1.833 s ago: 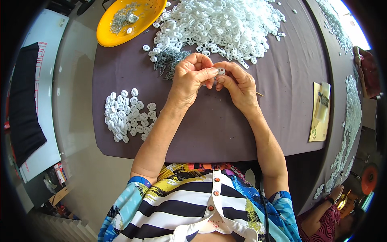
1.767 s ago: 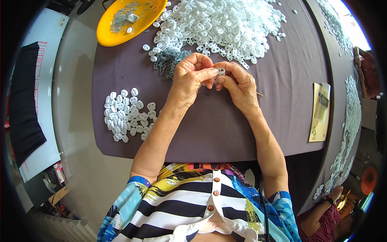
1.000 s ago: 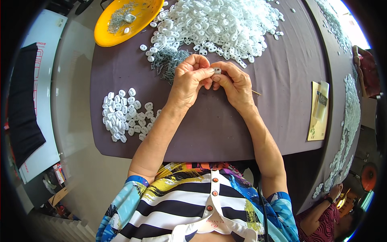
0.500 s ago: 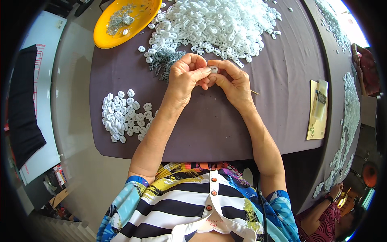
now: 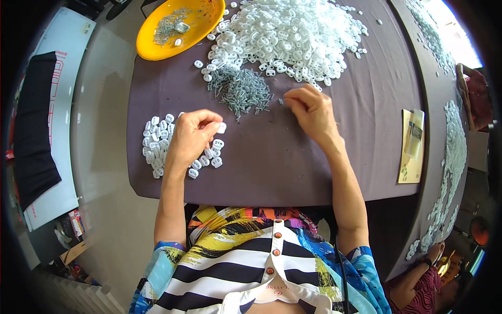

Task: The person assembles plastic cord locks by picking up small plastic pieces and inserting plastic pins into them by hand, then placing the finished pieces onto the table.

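My left hand [image 5: 192,137] pinches a white oval cord lock [image 5: 221,127] between thumb and forefinger, above a loose group of similar white cord locks [image 5: 157,141]. Farther right, my right hand [image 5: 312,111] has its thumb and fingers drawn together. Whether anything is between those fingertips is too small to tell. Just left of them lies a tiny grey piece [image 5: 281,101]. A pile of small grey metal pieces [image 5: 244,90], perhaps springs, sits between and beyond both hands.
Beyond the metal pieces spreads a big heap of white oval parts [image 5: 293,39]. A yellow dish [image 5: 196,42] with metal bits stands at the far left. A flat tan packet [image 5: 407,162] lies on the right. Another person [image 5: 415,285] sits at lower right.
My hands, together on one white piece before, have parted. The left moved left and nearer with a cord lock; the right moved slightly right and nearer. The grey pile is uncovered.
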Motion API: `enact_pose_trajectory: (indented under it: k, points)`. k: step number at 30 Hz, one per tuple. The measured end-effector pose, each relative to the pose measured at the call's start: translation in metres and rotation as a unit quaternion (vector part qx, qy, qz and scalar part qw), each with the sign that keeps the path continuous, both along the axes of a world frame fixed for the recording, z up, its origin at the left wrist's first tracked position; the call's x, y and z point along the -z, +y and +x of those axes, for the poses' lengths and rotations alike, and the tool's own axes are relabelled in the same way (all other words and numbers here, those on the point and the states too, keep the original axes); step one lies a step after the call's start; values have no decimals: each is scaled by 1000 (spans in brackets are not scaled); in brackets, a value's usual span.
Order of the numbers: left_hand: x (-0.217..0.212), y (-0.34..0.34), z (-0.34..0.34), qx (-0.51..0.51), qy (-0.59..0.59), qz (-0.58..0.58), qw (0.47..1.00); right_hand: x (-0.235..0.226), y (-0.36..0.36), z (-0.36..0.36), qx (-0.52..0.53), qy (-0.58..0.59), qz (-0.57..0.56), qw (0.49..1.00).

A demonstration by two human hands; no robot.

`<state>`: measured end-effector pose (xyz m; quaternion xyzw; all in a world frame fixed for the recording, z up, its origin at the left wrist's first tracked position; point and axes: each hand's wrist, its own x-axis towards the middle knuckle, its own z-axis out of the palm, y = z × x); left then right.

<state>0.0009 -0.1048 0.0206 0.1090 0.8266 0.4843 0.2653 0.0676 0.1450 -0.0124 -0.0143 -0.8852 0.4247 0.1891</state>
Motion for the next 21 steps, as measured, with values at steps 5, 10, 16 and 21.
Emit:
enact_pose_trajectory:
  k: [5,10,16,21]
  points:
    - [10,-18,9,17,20,-32,999,-2,-15,-1,-6,2,151,989]
    - [-3,-12,8,75,109,-128,983,-1,-18,0,-20,-7,191,981]
    - [-6,-6,4,87,169,-153,970,-3,-14,-2,-51,-26,210,976]
    - [-3,41,8,68,170,21,983,-5,-11,0,-33,-5,47,998]
